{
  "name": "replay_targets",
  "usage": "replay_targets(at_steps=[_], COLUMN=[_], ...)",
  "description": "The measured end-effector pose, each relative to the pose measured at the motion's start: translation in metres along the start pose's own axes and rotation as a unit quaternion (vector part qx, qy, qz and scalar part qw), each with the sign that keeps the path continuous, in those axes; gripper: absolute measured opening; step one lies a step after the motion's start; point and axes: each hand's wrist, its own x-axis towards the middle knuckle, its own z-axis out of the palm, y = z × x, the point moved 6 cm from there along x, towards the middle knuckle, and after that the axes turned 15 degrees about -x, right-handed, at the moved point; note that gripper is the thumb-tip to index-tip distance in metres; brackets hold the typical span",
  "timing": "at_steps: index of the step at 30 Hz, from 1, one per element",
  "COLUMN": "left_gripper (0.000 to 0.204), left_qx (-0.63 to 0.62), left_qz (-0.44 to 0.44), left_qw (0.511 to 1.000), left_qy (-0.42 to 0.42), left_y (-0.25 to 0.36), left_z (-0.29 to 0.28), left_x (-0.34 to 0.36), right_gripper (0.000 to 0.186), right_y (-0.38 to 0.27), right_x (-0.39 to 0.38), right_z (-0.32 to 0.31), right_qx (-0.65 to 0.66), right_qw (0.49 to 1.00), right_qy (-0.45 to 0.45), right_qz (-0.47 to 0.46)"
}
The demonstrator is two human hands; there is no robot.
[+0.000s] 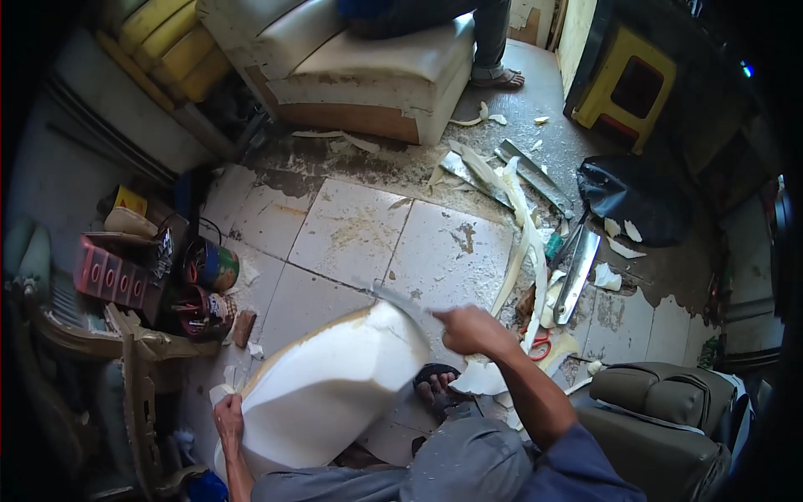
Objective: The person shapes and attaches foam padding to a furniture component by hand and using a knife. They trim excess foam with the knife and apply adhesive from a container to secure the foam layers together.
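Note:
A large white foam piece (322,389) with a tan edge leans across my lap, tilted. My left hand (228,418) is closed on its lower left edge. My right hand (464,329) is closed on the handle end of a blurred blade (400,301), whose length lies at the foam's upper right corner. Below and right of that corner, my foot (439,382) in a dark sandal shows beside white foam scraps (481,378).
Foam strips (523,234), metal pieces (577,276) and red scissors (539,345) lie right. A person's leg (489,50) is by a cream sofa (368,75). Cans (213,266) and carved wood (134,360) stand left, grey padded cushions (644,393) lower right, a yellow stool (623,92) upper right.

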Motion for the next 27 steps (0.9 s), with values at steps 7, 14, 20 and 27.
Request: replay_targets(at_steps=[7, 14, 20, 27], left_gripper=[0.043, 0.054, 0.065, 0.064], left_qx=[0.075, -0.095, 0.146, 0.033], left_qz=[0.059, 0.405, 0.268, 0.185], left_qw=[0.995, 0.88, 0.952, 0.981], left_qy=[0.03, 0.23, 0.022, 0.039], left_y=[0.008, 0.218, 0.13, 0.052], left_z=[-0.001, 0.026, 0.181, 0.131], left_x=[0.067, -0.023, 0.007, -0.013], right_gripper=[0.076, 0.061, 0.049, 0.058], right_y=[0.029, 0.022, -0.054, -0.051], right_x=[0.027, 0.009, 0.041, 0.17], right_z=[-0.053, -0.073, -0.044, 0.115], right_qx=[-0.109, -0.081, -0.003, 0.05], right_qw=[0.949, 0.929, 0.917, 0.977], right_qy=[0.232, 0.344, 0.396, 0.185], right_qz=[0.183, 0.106, -0.045, -0.09])
